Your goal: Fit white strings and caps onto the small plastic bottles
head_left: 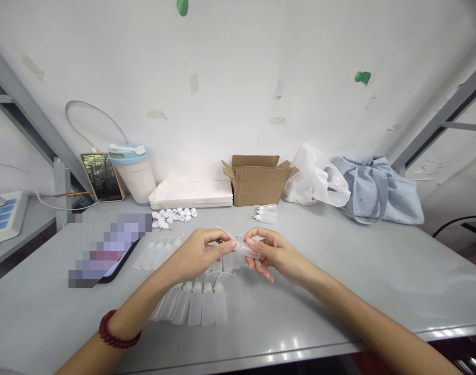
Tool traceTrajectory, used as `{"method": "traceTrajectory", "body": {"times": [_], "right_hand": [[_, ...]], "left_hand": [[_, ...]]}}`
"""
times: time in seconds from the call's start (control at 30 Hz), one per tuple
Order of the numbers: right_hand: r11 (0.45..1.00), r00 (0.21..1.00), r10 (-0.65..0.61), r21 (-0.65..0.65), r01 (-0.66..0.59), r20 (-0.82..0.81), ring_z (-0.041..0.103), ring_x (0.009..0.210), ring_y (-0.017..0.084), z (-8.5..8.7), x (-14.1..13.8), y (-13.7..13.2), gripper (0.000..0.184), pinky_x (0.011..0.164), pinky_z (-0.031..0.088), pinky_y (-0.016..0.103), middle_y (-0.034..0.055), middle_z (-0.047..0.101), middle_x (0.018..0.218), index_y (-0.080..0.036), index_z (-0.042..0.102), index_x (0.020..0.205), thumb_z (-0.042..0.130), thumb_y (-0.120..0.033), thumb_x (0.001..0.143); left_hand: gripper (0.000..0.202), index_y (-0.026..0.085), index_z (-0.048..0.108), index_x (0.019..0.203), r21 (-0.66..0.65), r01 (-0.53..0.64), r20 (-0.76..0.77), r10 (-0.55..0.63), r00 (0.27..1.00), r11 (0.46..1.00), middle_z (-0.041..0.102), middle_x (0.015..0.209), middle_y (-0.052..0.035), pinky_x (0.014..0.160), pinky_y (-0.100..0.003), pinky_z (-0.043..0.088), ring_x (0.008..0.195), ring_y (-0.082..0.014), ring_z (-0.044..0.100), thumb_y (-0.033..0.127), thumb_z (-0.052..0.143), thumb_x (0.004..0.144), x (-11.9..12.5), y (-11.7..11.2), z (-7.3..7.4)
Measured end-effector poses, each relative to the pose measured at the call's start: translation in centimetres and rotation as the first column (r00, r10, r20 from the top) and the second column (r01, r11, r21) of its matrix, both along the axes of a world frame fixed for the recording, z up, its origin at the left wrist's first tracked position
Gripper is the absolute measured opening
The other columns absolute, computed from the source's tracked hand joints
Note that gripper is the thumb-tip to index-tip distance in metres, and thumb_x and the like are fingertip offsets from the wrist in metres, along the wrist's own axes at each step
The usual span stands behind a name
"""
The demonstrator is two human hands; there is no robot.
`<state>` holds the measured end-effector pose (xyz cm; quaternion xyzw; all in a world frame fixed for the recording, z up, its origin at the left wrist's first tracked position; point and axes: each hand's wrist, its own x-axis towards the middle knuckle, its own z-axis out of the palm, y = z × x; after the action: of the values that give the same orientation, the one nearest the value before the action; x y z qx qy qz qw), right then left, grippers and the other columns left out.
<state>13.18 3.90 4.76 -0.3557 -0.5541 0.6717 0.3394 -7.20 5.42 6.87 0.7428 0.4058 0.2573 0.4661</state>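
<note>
Both hands meet above the middle of the grey table (339, 291). My right hand (275, 254) grips a small clear plastic squeeze bottle (248, 249) lying sideways. My left hand (201, 252) pinches the bottle's other end, at its tip or cap. Below the hands lies a row of several similar translucent bottles (201, 304) with tethered caps. Another row of bottles (158, 252) lies to the left of my left hand. A heap of small white caps (173, 215) sits farther back.
A phone (111, 250) lies at the left. Against the wall stand a second phone (102, 177), a lidded cup (132, 172), stacked white trays (193, 194), an open cardboard box (257, 179), a white plastic bag (318, 179) and a blue cloth bag (378, 190). A few more bottles (263, 213) lie by the box.
</note>
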Motion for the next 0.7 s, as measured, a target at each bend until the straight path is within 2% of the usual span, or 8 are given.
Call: {"method": "traceTrajectory", "body": {"times": [0.1, 0.2, 0.3, 0.5, 0.7], "right_hand": [[1.000, 1.000, -0.004, -0.002, 0.004, 0.004, 0.045, 0.036, 0.005, -0.04, -0.01, 0.00, 0.029, 0.034, 0.036, 0.015, -0.0024, 0.061, 0.060, -0.019, 0.048, 0.086, 0.057, -0.047, 0.083], [1.000, 1.000, -0.003, -0.017, 0.003, 0.011, 0.044, 0.035, 0.005, -0.13, 0.00, 0.02, 0.031, 0.033, 0.035, 0.015, -0.0029, 0.060, 0.059, -0.019, 0.048, 0.086, 0.057, -0.048, 0.082], [1.000, 1.000, 0.000, -0.019, 0.001, 0.007, 0.044, 0.036, 0.005, -0.18, 0.03, 0.03, 0.031, 0.033, 0.035, 0.016, -0.0032, 0.060, 0.059, -0.019, 0.048, 0.086, 0.057, -0.048, 0.082], [1.000, 1.000, 0.003, -0.009, -0.002, 0.030, 0.044, 0.035, 0.005, -0.03, 0.00, -0.02, 0.031, 0.034, 0.033, 0.016, -0.0033, 0.060, 0.059, -0.019, 0.046, 0.086, 0.056, -0.049, 0.082], [1.000, 0.999, -0.002, 0.004, 0.002, 0.047, 0.044, 0.037, 0.005, -0.16, -0.02, -0.01, 0.031, 0.036, 0.035, 0.017, -0.0036, 0.059, 0.061, -0.020, 0.045, 0.090, 0.054, -0.049, 0.083]], "left_hand": [[0.029, 0.017, 0.067, 0.081, -0.023, 0.022, -0.016, -0.022, 1.000, 1.000, 0.065, 0.080, -0.0032, 0.063, -0.024, 0.048, 0.069, -0.0150, 0.058, 0.042, 0.052, 0.083, -0.03, -0.01, -0.02], [0.026, 0.018, 0.066, 0.085, 0.004, 0.017, -0.024, -0.017, 1.000, 1.000, 0.066, 0.092, -0.0040, 0.063, -0.024, 0.048, 0.066, -0.0136, 0.057, 0.041, 0.056, 0.080, -0.19, -0.06, -0.06], [0.025, 0.019, 0.067, 0.088, 0.040, 0.007, -0.026, -0.006, 1.000, 0.999, 0.066, 0.099, -0.0047, 0.064, -0.024, 0.049, 0.072, -0.0152, 0.059, 0.041, 0.058, 0.078, -0.28, -0.09, -0.04], [0.027, 0.018, 0.066, 0.081, -0.022, 0.018, -0.024, -0.018, 1.000, 1.000, 0.065, 0.078, -0.0025, 0.063, -0.024, 0.048, 0.070, -0.0155, 0.058, 0.042, 0.053, 0.082, -0.16, -0.12, 0.00], [0.027, 0.018, 0.065, 0.083, -0.039, 0.034, 0.015, -0.033, 0.999, 0.999, 0.062, 0.080, -0.0021, 0.062, -0.025, 0.048, 0.068, -0.0140, 0.055, 0.042, 0.054, 0.082, -0.12, -0.19, -0.03]]}}
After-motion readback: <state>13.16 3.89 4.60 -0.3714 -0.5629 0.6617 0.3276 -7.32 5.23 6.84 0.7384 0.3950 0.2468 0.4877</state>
